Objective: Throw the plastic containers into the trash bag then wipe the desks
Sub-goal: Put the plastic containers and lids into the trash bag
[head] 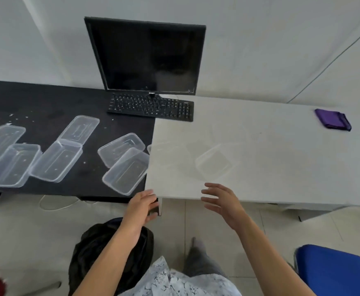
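Several clear plastic containers (56,160) lie scattered on the black desk (46,99) at left. Another clear container (214,162) sits on the white desk (271,157), hard to make out against it. A black trash bag (93,253) stands on the floor below my left arm. A folded purple cloth (333,119) lies at the white desk's far right. My left hand (141,207) hovers near the white desk's front left corner, fingers loosely spread, holding nothing. My right hand (221,202) is open at the desk's front edge, just short of the container.
A black monitor (147,56) and keyboard (151,106) stand at the back where the two desks meet. A blue chair (335,272) is at lower right. White crumbs speckle the black desk's left part. A white cable lies on the floor under it.
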